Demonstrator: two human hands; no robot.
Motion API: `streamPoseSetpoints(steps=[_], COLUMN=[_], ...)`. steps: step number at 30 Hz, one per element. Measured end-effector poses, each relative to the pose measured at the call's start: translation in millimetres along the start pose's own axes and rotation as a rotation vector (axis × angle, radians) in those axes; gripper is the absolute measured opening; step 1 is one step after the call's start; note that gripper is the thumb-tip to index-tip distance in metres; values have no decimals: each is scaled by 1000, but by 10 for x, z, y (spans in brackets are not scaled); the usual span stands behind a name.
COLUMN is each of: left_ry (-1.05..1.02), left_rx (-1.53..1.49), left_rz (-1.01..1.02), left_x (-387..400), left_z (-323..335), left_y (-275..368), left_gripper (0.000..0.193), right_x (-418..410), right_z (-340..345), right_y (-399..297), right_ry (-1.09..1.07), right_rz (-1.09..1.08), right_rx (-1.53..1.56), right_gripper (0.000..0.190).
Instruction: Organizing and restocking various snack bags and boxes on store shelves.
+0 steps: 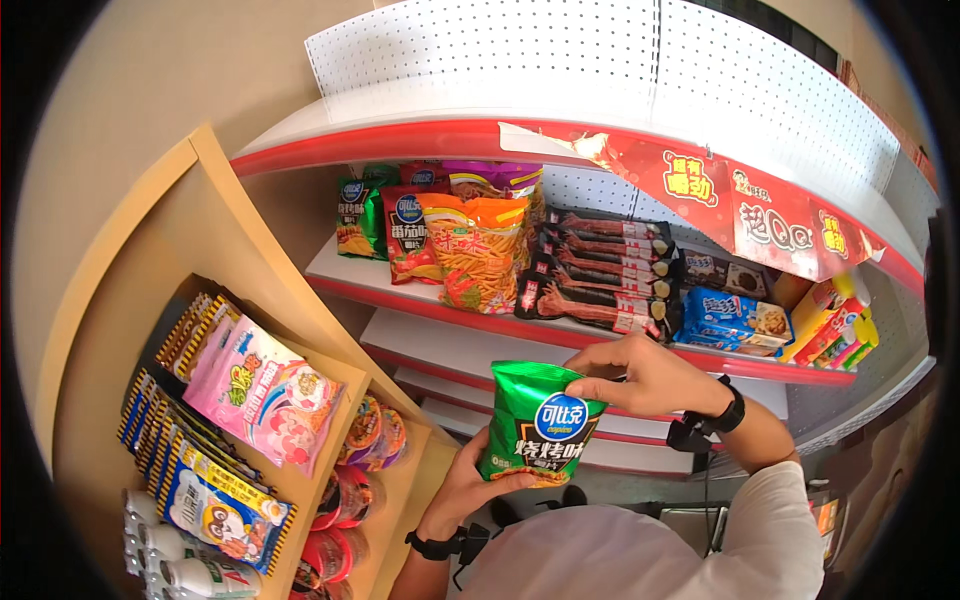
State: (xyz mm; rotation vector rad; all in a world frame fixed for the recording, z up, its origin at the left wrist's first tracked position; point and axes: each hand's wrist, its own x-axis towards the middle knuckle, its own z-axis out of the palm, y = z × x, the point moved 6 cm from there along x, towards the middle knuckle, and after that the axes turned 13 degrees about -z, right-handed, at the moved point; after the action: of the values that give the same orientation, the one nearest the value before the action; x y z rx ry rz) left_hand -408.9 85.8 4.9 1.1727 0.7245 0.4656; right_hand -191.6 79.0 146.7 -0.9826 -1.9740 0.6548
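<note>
A green bag of potato chips (544, 427) is held upright between my two hands, its printed front facing up to the camera. My left hand (480, 480) grips its lower left corner, thumb across the front. With thumb and fingers, my right hand (634, 379) pinches the upper right edge. Beyond, on the white shelf with a red edge, a green chip bag (360, 217), a red chip bag (409, 236) and an orange snack bag (476, 251) stand at the left. Black packs of meat snack (600, 277) lie beside them, then a blue cookie pack (735, 319).
At the left stands a wooden shelf unit (255, 255) with a pink snack bag (266, 394), blue and yellow snack packs (217, 502), white bottles (210, 576) and tubs (349, 495). A red promotional strip (780, 217) hangs from the upper shelf's edge. Lower shelves (450, 337) lie beyond my hands.
</note>
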Motion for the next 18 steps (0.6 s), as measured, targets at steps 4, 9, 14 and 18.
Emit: streamPoseSetpoints(steps=[4, 9, 14, 18], left_ry=[-5, 126, 195, 265], left_rx=[-201, -443, -282, -236], left_rz=[-78, 99, -112, -194], left_x=[-90, -246, -602, -941], left_z=[-162, -329, -434, -482], left_y=[-231, -354, -832, -1046], left_gripper=[73, 52, 44, 41], right_x=[186, 831, 1727, 2570], right_z=[129, 188, 469, 826], right_y=[-101, -318, -132, 177], right_ry=[-76, 10, 171, 230], right_rz=[-181, -366, -537, -565], right_rx=[-176, -636, -765, -732], right_gripper=[20, 15, 10, 7])
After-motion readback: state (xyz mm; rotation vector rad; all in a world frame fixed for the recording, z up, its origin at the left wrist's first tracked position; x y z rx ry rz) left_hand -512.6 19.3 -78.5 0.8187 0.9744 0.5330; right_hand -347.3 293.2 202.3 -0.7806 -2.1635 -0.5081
